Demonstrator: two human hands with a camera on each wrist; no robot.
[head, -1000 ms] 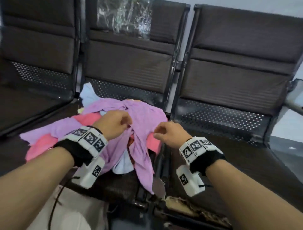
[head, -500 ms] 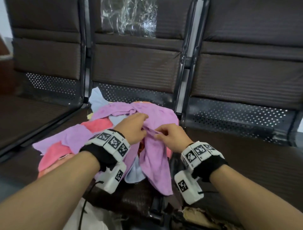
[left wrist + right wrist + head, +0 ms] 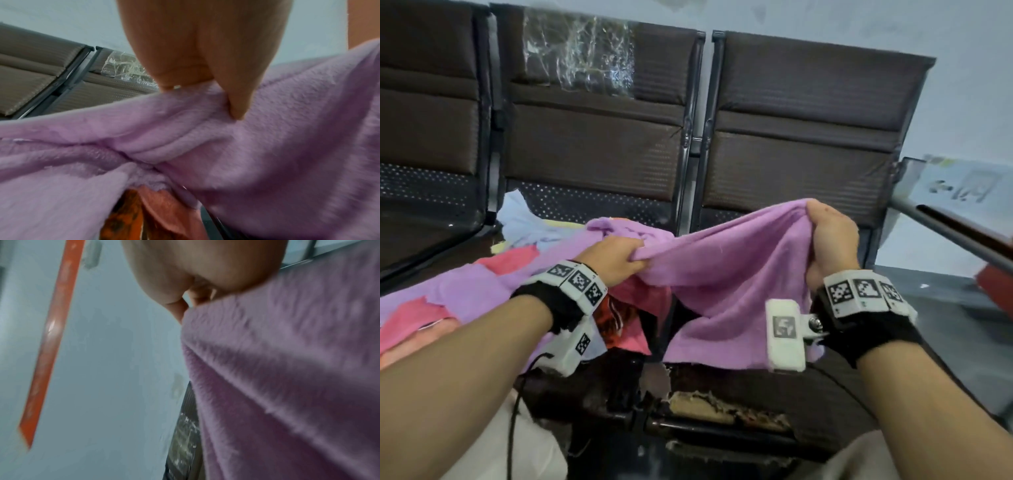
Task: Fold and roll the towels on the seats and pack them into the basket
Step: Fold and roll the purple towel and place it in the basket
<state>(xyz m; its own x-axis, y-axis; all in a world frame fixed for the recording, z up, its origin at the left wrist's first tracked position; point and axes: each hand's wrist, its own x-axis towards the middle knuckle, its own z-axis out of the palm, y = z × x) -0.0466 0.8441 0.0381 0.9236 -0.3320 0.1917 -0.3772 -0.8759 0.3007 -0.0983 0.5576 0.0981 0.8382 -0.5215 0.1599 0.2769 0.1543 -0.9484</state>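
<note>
Both hands pinch my purple towel (image 3: 726, 284): left hand (image 3: 616, 258) bunches one end, right hand (image 3: 828, 240) clamps the other, higher. Its long axis runs between the grips, rising rightward, sagging midway. Fleecy, soft, creased. Below the left grip, pink and purple towels (image 3: 482, 284) heap on the seat (image 3: 599, 202).
</note>
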